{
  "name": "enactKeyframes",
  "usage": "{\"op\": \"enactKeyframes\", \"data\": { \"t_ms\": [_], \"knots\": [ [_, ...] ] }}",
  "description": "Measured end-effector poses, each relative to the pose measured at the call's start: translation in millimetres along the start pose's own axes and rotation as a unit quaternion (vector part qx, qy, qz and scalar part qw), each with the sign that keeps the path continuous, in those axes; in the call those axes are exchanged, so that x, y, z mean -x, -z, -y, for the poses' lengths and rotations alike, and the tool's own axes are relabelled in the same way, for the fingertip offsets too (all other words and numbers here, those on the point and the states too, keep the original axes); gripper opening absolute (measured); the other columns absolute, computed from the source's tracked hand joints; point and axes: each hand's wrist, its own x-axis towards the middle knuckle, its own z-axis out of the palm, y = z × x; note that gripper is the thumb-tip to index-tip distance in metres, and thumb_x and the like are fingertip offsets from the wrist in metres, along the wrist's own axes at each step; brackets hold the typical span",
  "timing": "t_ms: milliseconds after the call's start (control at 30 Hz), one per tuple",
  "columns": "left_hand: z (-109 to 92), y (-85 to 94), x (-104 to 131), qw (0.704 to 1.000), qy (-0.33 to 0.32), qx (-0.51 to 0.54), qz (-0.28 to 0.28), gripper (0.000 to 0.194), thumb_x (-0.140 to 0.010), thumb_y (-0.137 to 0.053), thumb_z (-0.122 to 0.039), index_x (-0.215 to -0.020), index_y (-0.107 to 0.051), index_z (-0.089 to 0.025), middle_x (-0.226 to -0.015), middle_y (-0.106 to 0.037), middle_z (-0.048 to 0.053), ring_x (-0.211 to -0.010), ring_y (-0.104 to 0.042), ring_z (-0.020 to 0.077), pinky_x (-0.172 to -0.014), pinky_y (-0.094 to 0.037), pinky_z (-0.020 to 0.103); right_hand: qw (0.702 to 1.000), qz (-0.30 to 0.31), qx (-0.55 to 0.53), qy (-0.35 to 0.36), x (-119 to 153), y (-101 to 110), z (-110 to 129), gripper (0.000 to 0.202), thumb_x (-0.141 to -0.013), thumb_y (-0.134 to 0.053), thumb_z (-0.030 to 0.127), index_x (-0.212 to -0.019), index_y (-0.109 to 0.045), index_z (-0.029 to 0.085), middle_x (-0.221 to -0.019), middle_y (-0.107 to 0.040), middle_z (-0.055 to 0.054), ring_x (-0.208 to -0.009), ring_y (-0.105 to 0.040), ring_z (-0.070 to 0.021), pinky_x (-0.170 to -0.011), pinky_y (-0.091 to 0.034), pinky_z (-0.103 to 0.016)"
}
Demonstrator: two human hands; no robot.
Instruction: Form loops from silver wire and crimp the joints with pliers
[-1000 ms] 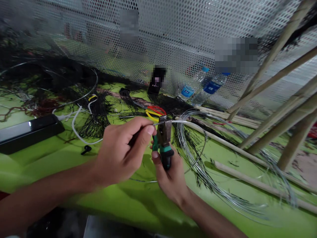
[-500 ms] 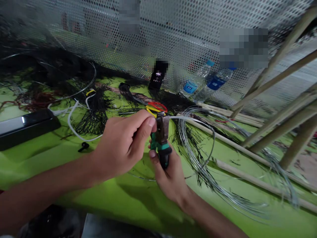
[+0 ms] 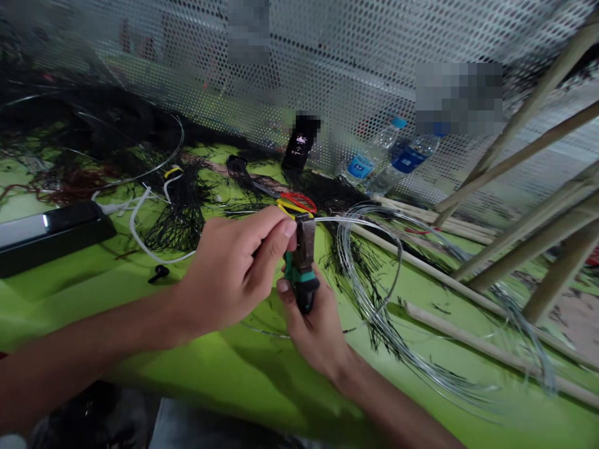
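**Pliers (image 3: 306,243) at the wire (image 3: 334,219), both hands tight**

Step in hand, as I read it: gripping or bending a wire near one end. Left hand (image 3: 229,274) looms largest, thumb and forefinger pinched together hard by the pliers' head, apparently on the wire; the fingers hide what lies between. Right hand (image 3: 318,337) wrapped round the green-and-black handles, pliers roughly upright. Wire meets the top of the pliers, above the table (image 3: 253,386), then arcs off to the right. Jaws edge-on to me; cannot tell how tightly they close.

Next move, my judgement: calls for a firm right-hand squeeze, a steady left pinch, fingertips out of the bite, slack in the wire.

Around, by size:
- Mesh (image 3: 281,81) rising behind.
- Poles (image 3: 561,272), some leaning, some lying, at right.
- Black netting (image 3: 175,218) strewn behind and to the left; apt to catch.
- Coil (image 3: 386,330) just right of the pliers, wire's arc crossing it: likely snag.
- Black box (image 3: 56,234), far left.
- Two bottles (image 3: 409,156), tilted, near the mesh.
- Phone (image 3: 297,146), propped at the back.
- Scissors (image 3: 309,202), right behind the pliers, in the way of any push forward.
- Earbud (image 3: 158,273) beside the left forearm.
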Motion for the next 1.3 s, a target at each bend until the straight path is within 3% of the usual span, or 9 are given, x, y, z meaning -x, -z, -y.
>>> {"op": "enactKeyframes", "data": {
  "t_ms": [200, 333, 567, 767, 900, 1033, 1100, 1200, 1300],
  "knots": [
    [5, -1.0, 0, 0.993, -0.059, -0.087, -0.056, 0.027, -0.102, -0.049, -0.017, -0.076, -0.057, -0.02, -0.05, -0.038, -0.008, -0.04, -0.034, 0.0062, -0.045, -0.027, 0.024, 0.999, 0.021, -0.036, -0.026, -3, 8, 7, 0.009, -0.096, -0.056, 0.025, -0.105, -0.056, 0.022, -0.08, -0.06, 0.0, -0.065, -0.053, -0.0143, -0.062, -0.044, -0.029],
    [5, 1.5, 2, 0.981, -0.089, -0.142, -0.098, 0.029, -0.102, -0.05, -0.017, -0.074, -0.058, -0.02, -0.05, -0.037, -0.007, -0.041, -0.033, 0.0063, -0.045, -0.025, 0.025, 0.999, 0.046, -0.01, -0.02, -8, 20, 15, 0.01, -0.097, -0.056, 0.029, -0.104, -0.057, 0.021, -0.075, -0.056, 0.002, -0.061, -0.048, -0.0137, -0.058, -0.04, -0.029],
    [9, 0.9, 6, 0.963, -0.139, -0.191, -0.127, 0.02, -0.101, -0.053, -0.02, -0.084, -0.063, -0.021, -0.053, -0.051, -0.006, -0.045, -0.047, 0.0085, -0.05, -0.039, 0.023, 0.997, 0.073, 0.016, 0.006, -6, 27, 17, 0.023, -0.101, -0.054, 0.041, -0.107, -0.059, 0.02, -0.091, -0.067, -0.005, -0.077, -0.06, -0.0187, -0.067, -0.046, -0.033],
    [16, 1.6, 7, 0.957, -0.189, -0.189, -0.107, 0.014, -0.097, -0.058, -0.014, -0.084, -0.061, -0.019, -0.058, -0.055, -0.005, -0.05, -0.055, 0.009, -0.053, -0.044, 0.024, 0.997, 0.076, 0.021, 0.006, -4, 25, 16, 0.021, -0.1, -0.053, 0.039, -0.107, -0.059, 0.019, -0.074, -0.055, 0.0, -0.064, -0.05, -0.0158, -0.059, -0.04, -0.031],
    [24, 7.9, -1, 0.937, -0.27, -0.182, -0.123, 0.011, -0.093, -0.062, -0.012, -0.086, -0.066, -0.02, -0.062, -0.061, -0.003, -0.051, -0.06, 0.0108, -0.052, -0.048, 0.025, 0.996, 0.085, 0.015, 0.009, -3, 31, 13, 0.011, -0.099, -0.056, 0.032, -0.099, -0.055, 0.021, -0.075, -0.054, 0.002, -0.06, -0.046, -0.0134, -0.056, -0.037, -0.03],
    [32, 14.0, -12, 0.941, -0.258, -0.214, -0.047, 0.015, -0.093, -0.06, -0.017, -0.083, -0.071, -0.021, -0.057, -0.06, -0.001, -0.048, -0.06, 0.0128, -0.045, -0.046, 0.025, 0.994, 0.105, 0.03, -0.006, -3, 37, 10, 0.012, -0.1, -0.056, 0.034, -0.1, -0.056, 0.022, -0.074, -0.054, 0.002, -0.059, -0.044, -0.0133, -0.056, -0.037, -0.03],
    [34, 15.2, -13, 0.926, -0.283, -0.246, -0.035, 0.017, -0.094, -0.057, -0.018, -0.084, -0.071, -0.021, -0.06, -0.062, 0.0, -0.049, -0.06, 0.0127, -0.045, -0.046, 0.025, 0.993, 0.115, 0.029, -0.013, -4, 39, 9, 0.017, -0.101, -0.055, 0.039, -0.103, -0.058, 0.022, -0.079, -0.059, 0.0, -0.064, -0.05, -0.015, -0.059, -0.04, -0.03],
    [32, 16.0, -12, 0.876, -0.388, -0.272, -0.087, 0.013, -0.094, -0.057, -0.017, -0.097, -0.069, -0.02, -0.062, -0.063, -0.001, -0.048, -0.059, 0.0121, -0.045, -0.044, 0.024, 0.992, 0.125, 0.007, -0.006, -5, 39, 10, 0.021, -0.102, -0.055, 0.041, -0.105, -0.059, 0.021, -0.089, -0.067, -0.004, -0.073, -0.058, -0.0171, -0.063, -0.044, -0.031],
    [29, 18.1, -11, 0.845, -0.427, -0.303, -0.106, 0.024, -0.092, -0.061, -0.014, -0.114, -0.065, -0.019, -0.06, -0.059, -0.003, -0.047, -0.057, 0.0122, -0.042, -0.041, 0.024, 0.991, 0.133, -0.011, 0.008, -4, 39, 11, 0.022, -0.102, -0.054, 0.041, -0.106, -0.06, 0.021, -0.091, -0.068, -0.004, -0.075, -0.06, -0.0171, -0.064, -0.045, -0.031]
  ]
}}
